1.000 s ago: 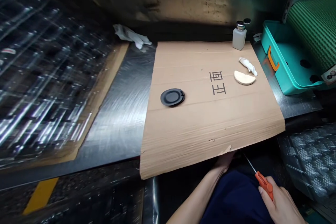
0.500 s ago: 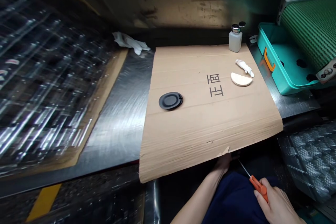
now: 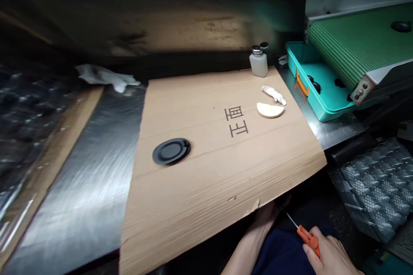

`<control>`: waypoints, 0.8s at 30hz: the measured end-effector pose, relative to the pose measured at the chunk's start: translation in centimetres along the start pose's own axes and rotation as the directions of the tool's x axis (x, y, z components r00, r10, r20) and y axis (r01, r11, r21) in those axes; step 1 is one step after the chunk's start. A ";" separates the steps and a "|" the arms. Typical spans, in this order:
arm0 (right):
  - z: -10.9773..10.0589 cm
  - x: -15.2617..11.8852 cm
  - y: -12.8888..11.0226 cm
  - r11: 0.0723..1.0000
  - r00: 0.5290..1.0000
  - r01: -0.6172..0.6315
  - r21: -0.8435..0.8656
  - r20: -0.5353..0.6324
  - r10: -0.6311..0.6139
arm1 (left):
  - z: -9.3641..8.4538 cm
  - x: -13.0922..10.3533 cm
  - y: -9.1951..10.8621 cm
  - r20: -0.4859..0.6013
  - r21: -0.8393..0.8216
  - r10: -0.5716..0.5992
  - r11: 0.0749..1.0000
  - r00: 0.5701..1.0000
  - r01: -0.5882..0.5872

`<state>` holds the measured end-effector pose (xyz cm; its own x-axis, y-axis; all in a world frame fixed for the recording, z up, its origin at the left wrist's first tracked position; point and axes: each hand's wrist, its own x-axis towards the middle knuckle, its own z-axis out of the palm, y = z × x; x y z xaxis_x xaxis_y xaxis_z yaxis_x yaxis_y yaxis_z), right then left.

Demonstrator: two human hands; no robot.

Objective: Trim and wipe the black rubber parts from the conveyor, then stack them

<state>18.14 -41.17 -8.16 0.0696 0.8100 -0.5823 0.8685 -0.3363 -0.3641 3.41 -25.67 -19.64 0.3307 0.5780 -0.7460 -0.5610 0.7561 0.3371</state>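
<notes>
My right hand [image 3: 329,251] is closed around the orange handle of a thin-shafted tool [image 3: 308,238]. Its metal shaft points up and left toward my left hand [image 3: 269,212], just below the front edge of the cardboard sheet [image 3: 200,197]. Shadow hides the left fingers, and whatever they may hold cannot be made out. On the left part of the cardboard lies a flat black oval part [image 3: 171,151]. Farther right are a cream half-round pad [image 3: 270,110] and a rolled white cloth piece [image 3: 274,94].
A white pump bottle [image 3: 258,64] with its lid up stands at the cardboard's back edge. To the right, a teal bin [image 3: 325,105] holding dark parts sits under a green conveyor belt [image 3: 358,34]. Clear plastic trays [image 3: 374,189] are at lower right. A white glove [image 3: 106,76] lies at back left.
My view has swung right, so the table things appear farther left and lower. A black part on the conveyor has come into view. The right hand keeps its grip on the orange-handled tool.
</notes>
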 end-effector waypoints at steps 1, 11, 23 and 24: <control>0.1 0.0 0.0 1.000 1.000 -0.010 0.013 -0.014 0.010 | -0.1 0.1 -0.1 0.019 0.030 0.007 1.000 1.000 -0.008; -4.4 -2.5 5.3 0.805 0.769 0.073 0.588 -0.547 0.331 | -0.2 -2.6 0.1 0.096 0.316 -0.110 0.946 0.989 0.075; -15.2 14.0 7.1 0.444 0.116 0.742 0.503 -0.749 0.653 | -4.3 -5.6 1.0 0.117 0.394 0.010 0.918 0.993 -0.055; -15.5 15.0 7.0 0.484 0.051 0.742 0.463 -0.760 0.648 | -5.0 -5.5 0.9 0.094 0.386 0.019 0.921 0.995 -0.054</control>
<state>32.83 -23.90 -8.22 0.9394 0.1885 0.2864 0.2449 0.2156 -0.9453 -2.74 -29.71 -18.06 0.3898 0.6187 -0.6821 -0.2413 0.7835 0.5727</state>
